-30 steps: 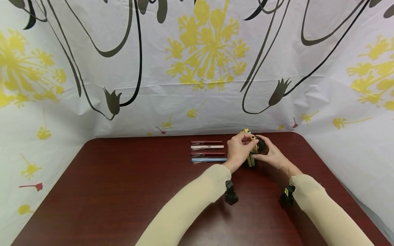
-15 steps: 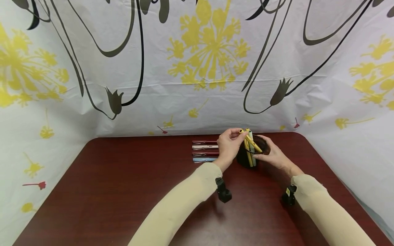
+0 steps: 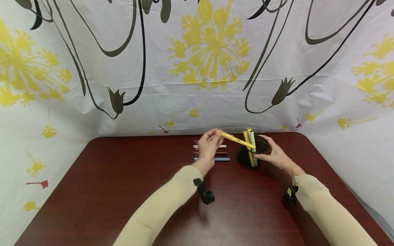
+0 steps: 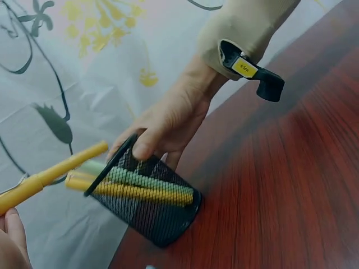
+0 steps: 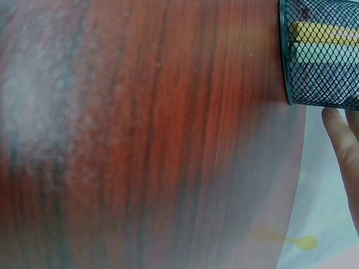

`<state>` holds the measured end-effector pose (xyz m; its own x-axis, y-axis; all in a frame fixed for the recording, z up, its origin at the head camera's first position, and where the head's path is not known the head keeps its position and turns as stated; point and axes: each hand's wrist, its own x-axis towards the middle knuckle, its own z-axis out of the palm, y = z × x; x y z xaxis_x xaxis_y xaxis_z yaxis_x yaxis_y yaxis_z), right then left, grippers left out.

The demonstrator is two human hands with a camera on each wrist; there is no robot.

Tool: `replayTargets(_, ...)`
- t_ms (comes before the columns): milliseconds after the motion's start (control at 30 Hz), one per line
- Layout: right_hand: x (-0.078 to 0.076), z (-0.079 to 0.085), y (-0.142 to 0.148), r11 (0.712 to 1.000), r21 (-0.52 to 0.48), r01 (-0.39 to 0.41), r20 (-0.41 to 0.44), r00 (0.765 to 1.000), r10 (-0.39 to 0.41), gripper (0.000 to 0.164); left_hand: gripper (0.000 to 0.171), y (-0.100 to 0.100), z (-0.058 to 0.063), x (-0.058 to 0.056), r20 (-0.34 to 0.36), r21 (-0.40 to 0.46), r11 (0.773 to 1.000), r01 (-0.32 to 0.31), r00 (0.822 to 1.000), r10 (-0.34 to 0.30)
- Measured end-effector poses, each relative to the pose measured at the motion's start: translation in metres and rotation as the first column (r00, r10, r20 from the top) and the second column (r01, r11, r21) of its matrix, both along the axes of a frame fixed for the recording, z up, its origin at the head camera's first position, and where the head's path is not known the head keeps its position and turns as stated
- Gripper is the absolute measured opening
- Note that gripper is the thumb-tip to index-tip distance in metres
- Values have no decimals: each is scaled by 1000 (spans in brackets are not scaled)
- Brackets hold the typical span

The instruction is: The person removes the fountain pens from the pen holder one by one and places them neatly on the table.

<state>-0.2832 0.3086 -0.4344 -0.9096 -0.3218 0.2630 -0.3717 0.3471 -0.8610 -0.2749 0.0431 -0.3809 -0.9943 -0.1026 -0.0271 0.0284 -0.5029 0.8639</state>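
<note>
Four slim capped pens lie side by side on the dark reddish-brown wood-grain table (image 3: 92, 191), left of the cup: from far to near a dark red pen (image 3: 223, 141), a white pen (image 3: 223, 146), a second dark red pen (image 3: 220, 153) and a light blue pen (image 3: 222, 159). Above them, hiding their middle parts, is the left hand (image 3: 209, 145). Its grip pinches one end of a yellow capped pen (image 3: 236, 139), which slants down to the right in the head view, its free end near the rim of a black wire-mesh pen cup (image 3: 244, 158); whether pen and rim touch cannot be told.

The right hand (image 3: 276, 155) grips that cup at its right side, thumb pressed on the mesh just below the rim, as the left wrist view shows. The cup's base is on the table; whether it leans is hard to tell. Inside stand a pale green pen (image 3: 252, 138) and what look like two yellow pens (image 3: 246, 136), their tops rising above the rim and their lower parts showing through the mesh.

Both arms wear cream sleeves (image 3: 160, 201), with a small black wrist camera (image 3: 204, 192) on the left and another (image 3: 290, 195) on the right. Behind the table hangs a white cloth (image 3: 160, 65) printed with yellow flower heads and dark curling stems.
</note>
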Motion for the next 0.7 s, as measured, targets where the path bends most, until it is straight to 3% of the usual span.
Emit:
replayTargets(133,0,0,0,1000,11,6,-4,1000,-5,78,26,-21,-7,1,50,-3,1000,-16,999,16)
replayTargets(367,0,0,1,1000,20,9,5,1000,-9,78,25,-57,-32,4,111,-27,999,-29,993,32)
replayTargets(700,-1,-1,2,1000,0,-6,-5,1000,6,77,25,-84,-60,17,159,-152,985,86,985,-62)
